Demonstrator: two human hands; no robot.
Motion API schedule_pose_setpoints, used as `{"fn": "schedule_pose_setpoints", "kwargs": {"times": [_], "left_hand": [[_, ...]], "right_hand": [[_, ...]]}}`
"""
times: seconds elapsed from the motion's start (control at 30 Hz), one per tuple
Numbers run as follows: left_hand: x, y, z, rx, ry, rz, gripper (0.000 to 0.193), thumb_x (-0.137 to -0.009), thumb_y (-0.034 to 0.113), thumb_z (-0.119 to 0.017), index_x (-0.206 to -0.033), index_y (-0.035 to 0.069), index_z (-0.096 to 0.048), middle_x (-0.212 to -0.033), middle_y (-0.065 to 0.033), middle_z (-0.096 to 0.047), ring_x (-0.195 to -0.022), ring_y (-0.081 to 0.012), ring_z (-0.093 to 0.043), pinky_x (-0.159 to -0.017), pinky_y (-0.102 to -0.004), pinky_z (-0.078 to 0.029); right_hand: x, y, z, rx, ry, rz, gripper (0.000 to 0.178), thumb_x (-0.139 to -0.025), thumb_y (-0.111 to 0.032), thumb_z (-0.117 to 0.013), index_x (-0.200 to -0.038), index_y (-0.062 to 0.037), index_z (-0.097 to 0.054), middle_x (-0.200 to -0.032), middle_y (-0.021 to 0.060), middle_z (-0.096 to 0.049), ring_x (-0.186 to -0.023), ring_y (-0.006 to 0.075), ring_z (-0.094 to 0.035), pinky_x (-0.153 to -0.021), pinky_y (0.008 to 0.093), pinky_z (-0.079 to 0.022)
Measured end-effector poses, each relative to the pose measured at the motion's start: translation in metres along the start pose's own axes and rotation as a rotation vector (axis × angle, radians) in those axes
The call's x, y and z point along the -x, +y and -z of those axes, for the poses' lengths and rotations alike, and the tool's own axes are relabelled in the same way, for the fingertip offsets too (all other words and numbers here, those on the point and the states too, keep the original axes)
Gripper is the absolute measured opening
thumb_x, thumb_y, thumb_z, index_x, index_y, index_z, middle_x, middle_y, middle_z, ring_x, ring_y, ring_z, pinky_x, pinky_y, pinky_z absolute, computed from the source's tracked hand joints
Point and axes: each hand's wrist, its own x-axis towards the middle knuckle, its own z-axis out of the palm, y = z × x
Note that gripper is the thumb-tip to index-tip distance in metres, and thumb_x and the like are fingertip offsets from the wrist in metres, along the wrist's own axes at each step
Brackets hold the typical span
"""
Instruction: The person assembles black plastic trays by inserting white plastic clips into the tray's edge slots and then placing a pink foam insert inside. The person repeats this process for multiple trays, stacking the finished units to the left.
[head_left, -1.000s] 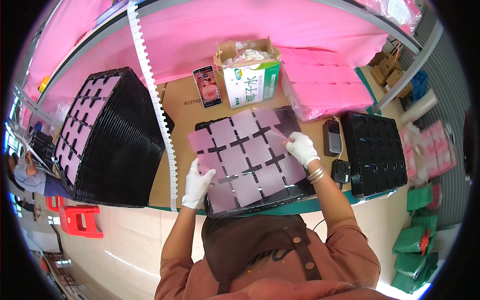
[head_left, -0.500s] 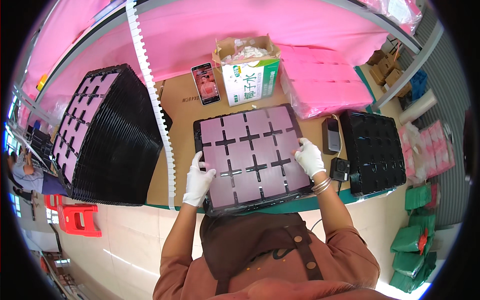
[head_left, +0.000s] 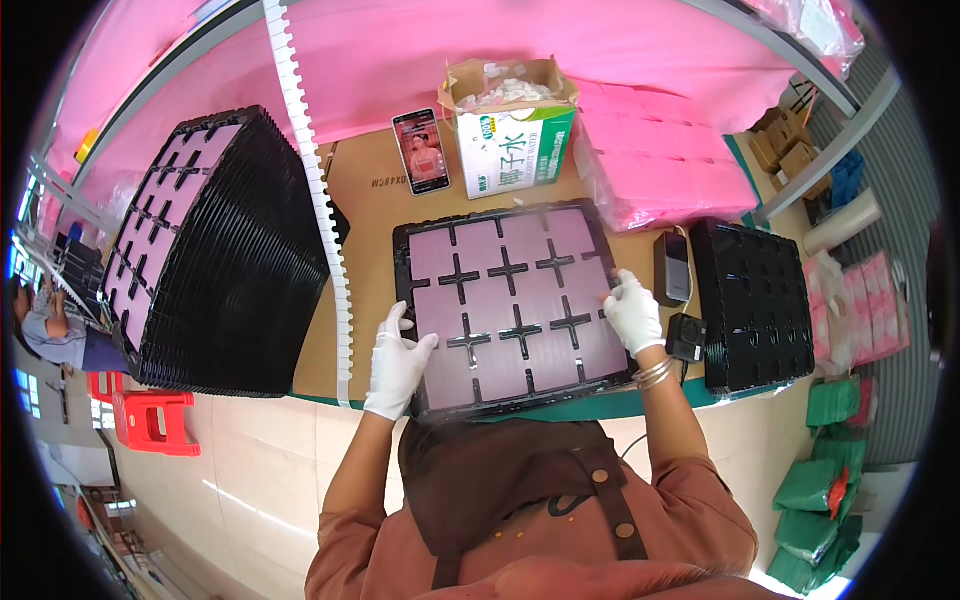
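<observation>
Left hand [head_left: 398, 368] and right hand [head_left: 634, 315], loosely open, are likely steadying the tray [head_left: 404, 264]. Crosses [head_left: 508, 269] are seemingly aligning the sheet [head_left: 487, 303].

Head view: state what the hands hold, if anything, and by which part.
The left hand and right hand are at the left and right edges of the black tray; whether either actually grips it cannot be told.

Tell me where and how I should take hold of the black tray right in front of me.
Probably by the left and right rims of the black tray, one hand coming in from each side. It lies flat, the pink sheet leaves its dark border bare on either side, and the left hand and right hand are at those edges.
</observation>
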Motion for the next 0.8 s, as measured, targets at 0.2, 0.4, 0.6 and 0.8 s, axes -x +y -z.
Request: {"fn": "schedule_pose_setpoints", "kwargs": {"times": [0.2, 0.4, 0.6, 0.8], "left_hand": [[-0.002, 0.022, 0.016, -0.346, 0.298, -0.316, 0.05, -0.087, 0.024, -0.069, -0.13, 0.004, -0.052, -0.116, -0.017, -0.059, -0.099, -0.03, -0.062, -0.086, -0.0405, -0.051], [-0.072, 0.049, -0.039, -0.446, -0.059, -0.527, 0.061, -0.094, 0.041, -0.058, -0.133, -0.005, -0.046, -0.137, -0.0266, -0.048, -0.131, -0.0397, -0.044, -0.11, -0.0441, -0.036], [-0.097, 0.035, -0.038, -0.742, -0.181, -0.455, 0.084, -0.089, 0.061, -0.055, -0.141, -0.004, -0.04, -0.149, -0.0232, -0.038, -0.14, -0.0363, -0.032, -0.115, -0.0444, -0.027], [-0.004, 0.039, 0.004, -0.777, -0.227, -0.653, 0.082, -0.088, 0.057, -0.057, -0.141, -0.003, -0.04, -0.149, -0.024, -0.038, -0.14, -0.037, -0.034, -0.116, -0.0471, -0.024]], "right_hand": [[-0.034, 0.012, -0.006, -0.1, 0.165, 0.274, 0.04, -0.083, -0.016, -0.069, -0.117, 0.0025, -0.06, -0.101, 0.0195, -0.067, -0.094, 0.0329, -0.066, -0.085, 0.04, -0.052], [-0.131, -0.027, -0.06, -1.071, -0.404, 0.085, 0.031, -0.093, -0.011, -0.056, -0.12, 0.0038, -0.055, -0.111, 0.0222, -0.065, -0.103, 0.0375, -0.065, -0.09, 0.0413, -0.053], [-0.174, -0.018, -0.062, -1.242, -0.266, -0.376, 0.02, -0.095, -0.007, -0.049, -0.113, 0.0024, -0.049, -0.109, 0.0216, -0.064, -0.096, 0.036, -0.067, -0.086, 0.0412, -0.056], [-0.035, -0.012, -0.006, -0.945, -0.404, 0.08, 0.013, -0.09, -0.01, -0.053, -0.098, 0.0003, -0.053, -0.093, 0.0092, -0.062, -0.08, 0.0206, -0.067, -0.074, 0.0369, -0.059]]}}
